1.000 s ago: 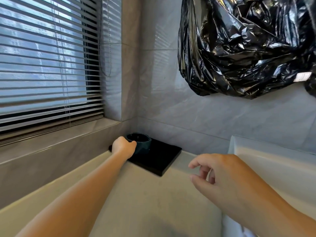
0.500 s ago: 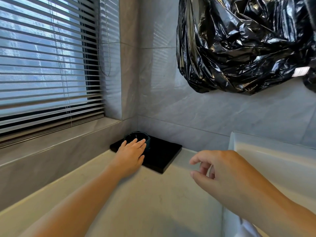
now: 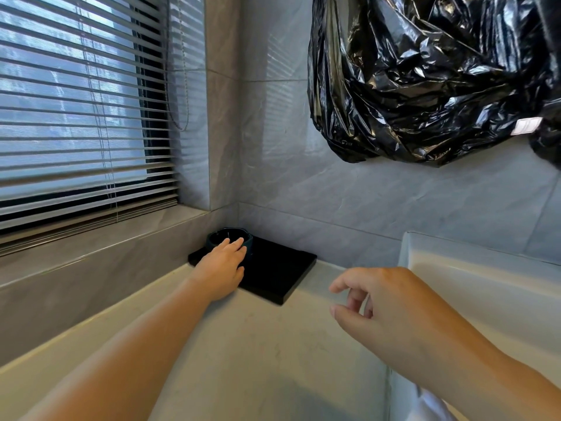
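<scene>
A: Your left hand (image 3: 224, 264) is stretched out to the far corner of the counter (image 3: 258, 344). Fingers straight and close together, palm down, gripping nothing.

B: Noted. Its fingertips (image 3: 227, 240) lie at the near rim of the cup (image 3: 230, 233). They look to be touching it; I cannot tell whether you are pressing.

A: Cup: small, dark, upright, mouth up. It stands on the back left corner of the black slab (image 3: 282, 268), right in the angle where the window ledge (image 3: 91, 247) meets the tiled wall (image 3: 364, 208).

B: The slab lies flat on the counter, pushed towards that corner. The heel of your left hand sits over its near left edge.

A: Your right hand (image 3: 379, 302) is in the air above the counter, well apart from cup and slab. Fingers loosely curled, thumb under them, nothing held.

B: It is just left of the white basin (image 3: 455, 284), not touching it as far as the view shows.

A: Surroundings: blinds (image 3: 76, 101) down over the window on your left, slats partly open. A crumpled black plastic bag (image 3: 425, 80) hangs against the wall at upper right, with a small white tag on its right side.
</scene>
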### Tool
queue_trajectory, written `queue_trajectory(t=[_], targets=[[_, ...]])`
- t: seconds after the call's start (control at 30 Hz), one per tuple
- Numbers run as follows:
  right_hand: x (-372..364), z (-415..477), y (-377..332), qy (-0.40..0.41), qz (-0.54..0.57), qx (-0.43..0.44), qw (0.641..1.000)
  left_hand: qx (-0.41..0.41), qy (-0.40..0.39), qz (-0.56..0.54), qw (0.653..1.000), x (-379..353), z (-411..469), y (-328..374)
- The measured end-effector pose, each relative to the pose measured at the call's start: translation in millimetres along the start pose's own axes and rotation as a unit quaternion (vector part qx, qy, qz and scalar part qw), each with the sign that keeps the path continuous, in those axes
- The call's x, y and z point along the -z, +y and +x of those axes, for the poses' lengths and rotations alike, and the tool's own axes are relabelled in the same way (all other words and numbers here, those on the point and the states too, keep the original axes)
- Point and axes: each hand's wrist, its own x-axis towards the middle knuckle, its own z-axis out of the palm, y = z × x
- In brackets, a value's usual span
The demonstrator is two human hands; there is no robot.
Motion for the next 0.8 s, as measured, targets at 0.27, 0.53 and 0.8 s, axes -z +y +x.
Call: queue_trajectory(t=[0.27,0.53,0.8], targets=[[-1.0,1.1,3.6,-0.005,-0.005,-0.019,1.0,0.023,0.043,-0.058,0.997,34.9,-42.4,22.6],[7.8,2.2,14.8,0.028,0.003,-0.067,0.997,-0.021,0.074,-0.122,0.99,113.4,-141.0,65.0],[80.9,-79.6,23.2,0.059,-0.051,-0.081,0.994,-0.084,0.099,-0.16,0.979,173.2,-222.0,124.8]])
